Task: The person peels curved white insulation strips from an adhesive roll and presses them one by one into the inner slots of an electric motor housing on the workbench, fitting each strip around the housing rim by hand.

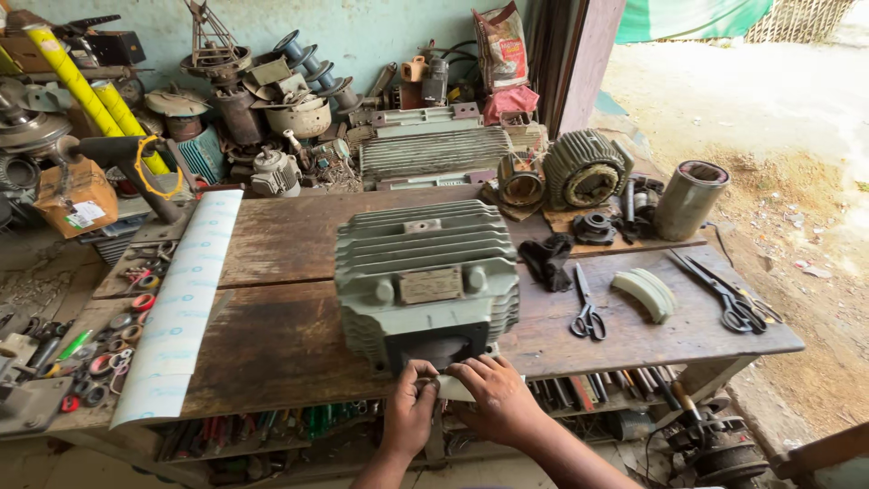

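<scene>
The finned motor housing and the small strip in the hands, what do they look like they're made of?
Motor housing: seemingly cast metal, painted dull grey-green, with rigid moulded fins. Strip, pinched between left hand and right hand: probably thin paper or plastic sheet, pale and flat.

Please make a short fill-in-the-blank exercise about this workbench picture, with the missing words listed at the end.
1. Both hands, the left hand and the right hand, hold a small pale piece at the front of the grey ribbed ______ housing.
2. The black-handled scissors lie on the wooden table to the ______ of the housing.
3. A long ______ sheet lies along the table's left side.

Missing words: motor; right; white
</scene>
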Action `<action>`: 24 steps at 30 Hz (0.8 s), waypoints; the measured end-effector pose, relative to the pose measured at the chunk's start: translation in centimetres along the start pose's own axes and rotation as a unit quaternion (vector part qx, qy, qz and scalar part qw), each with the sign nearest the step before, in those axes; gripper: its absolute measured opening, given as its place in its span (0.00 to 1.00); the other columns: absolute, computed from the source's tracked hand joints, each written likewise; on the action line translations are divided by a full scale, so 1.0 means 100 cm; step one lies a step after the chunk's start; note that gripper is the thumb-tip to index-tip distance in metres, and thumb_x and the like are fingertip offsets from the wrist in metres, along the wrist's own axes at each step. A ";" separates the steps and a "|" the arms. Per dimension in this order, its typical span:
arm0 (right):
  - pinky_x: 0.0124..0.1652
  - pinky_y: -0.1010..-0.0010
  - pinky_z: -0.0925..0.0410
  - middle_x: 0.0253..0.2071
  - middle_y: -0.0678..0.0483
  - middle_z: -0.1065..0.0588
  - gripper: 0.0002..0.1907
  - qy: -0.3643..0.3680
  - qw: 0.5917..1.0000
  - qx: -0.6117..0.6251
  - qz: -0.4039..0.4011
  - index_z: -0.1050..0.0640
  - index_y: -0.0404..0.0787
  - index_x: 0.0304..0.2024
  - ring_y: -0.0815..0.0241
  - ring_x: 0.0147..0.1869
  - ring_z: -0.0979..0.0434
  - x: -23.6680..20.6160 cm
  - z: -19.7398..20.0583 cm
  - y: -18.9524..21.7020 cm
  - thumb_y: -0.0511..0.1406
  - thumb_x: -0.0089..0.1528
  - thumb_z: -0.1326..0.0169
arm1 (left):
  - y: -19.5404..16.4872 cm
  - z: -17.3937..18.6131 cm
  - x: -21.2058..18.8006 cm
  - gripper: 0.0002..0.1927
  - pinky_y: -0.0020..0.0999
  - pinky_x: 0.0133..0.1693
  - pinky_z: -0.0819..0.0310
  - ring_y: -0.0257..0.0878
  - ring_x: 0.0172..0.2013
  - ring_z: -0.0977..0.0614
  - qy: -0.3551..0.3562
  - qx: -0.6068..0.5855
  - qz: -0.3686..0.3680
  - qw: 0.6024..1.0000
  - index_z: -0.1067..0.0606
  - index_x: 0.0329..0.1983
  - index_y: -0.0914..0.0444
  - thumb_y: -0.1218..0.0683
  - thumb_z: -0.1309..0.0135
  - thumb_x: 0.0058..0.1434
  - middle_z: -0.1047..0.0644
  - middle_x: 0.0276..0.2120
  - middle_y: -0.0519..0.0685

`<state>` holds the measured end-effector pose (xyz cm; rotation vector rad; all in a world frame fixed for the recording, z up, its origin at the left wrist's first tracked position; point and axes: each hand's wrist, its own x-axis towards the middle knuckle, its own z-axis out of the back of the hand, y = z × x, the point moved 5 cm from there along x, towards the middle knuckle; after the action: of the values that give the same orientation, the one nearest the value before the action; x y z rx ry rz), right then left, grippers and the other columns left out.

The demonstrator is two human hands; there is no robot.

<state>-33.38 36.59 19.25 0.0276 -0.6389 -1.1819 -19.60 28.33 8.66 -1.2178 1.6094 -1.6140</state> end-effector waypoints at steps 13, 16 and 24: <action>0.49 0.55 0.36 0.44 0.50 0.24 0.28 -0.010 0.999 0.029 0.006 0.26 0.40 0.52 0.47 0.52 0.26 -0.053 0.037 -0.082 0.40 0.52 0.34 | 0.012 -0.088 0.020 0.05 0.24 0.24 0.39 0.26 0.22 0.33 -0.038 0.162 -0.024 0.986 0.23 0.42 0.61 0.62 0.42 0.63 0.31 0.20 0.41; 0.49 0.56 0.36 0.47 0.51 0.23 0.27 -0.010 0.999 0.029 0.021 0.26 0.40 0.53 0.48 0.52 0.26 -0.063 0.038 -0.098 0.39 0.52 0.35 | 0.012 -0.099 0.027 0.06 0.23 0.29 0.33 0.27 0.28 0.28 -0.014 0.182 -0.080 0.980 0.23 0.40 0.63 0.63 0.41 0.61 0.27 0.28 0.42; 0.50 0.57 0.35 0.48 0.50 0.23 0.27 -0.003 0.998 0.034 0.049 0.26 0.38 0.55 0.49 0.53 0.25 -0.078 0.039 -0.127 0.39 0.54 0.36 | 0.069 -0.119 0.034 0.04 0.26 0.32 0.28 0.30 0.29 0.24 -0.022 -0.062 0.177 0.982 0.25 0.39 0.67 0.64 0.48 0.62 0.23 0.30 0.44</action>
<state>-47.80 39.39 14.61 0.0498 -0.6789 -1.0659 -32.95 30.07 4.27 -0.9514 1.8011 -1.2739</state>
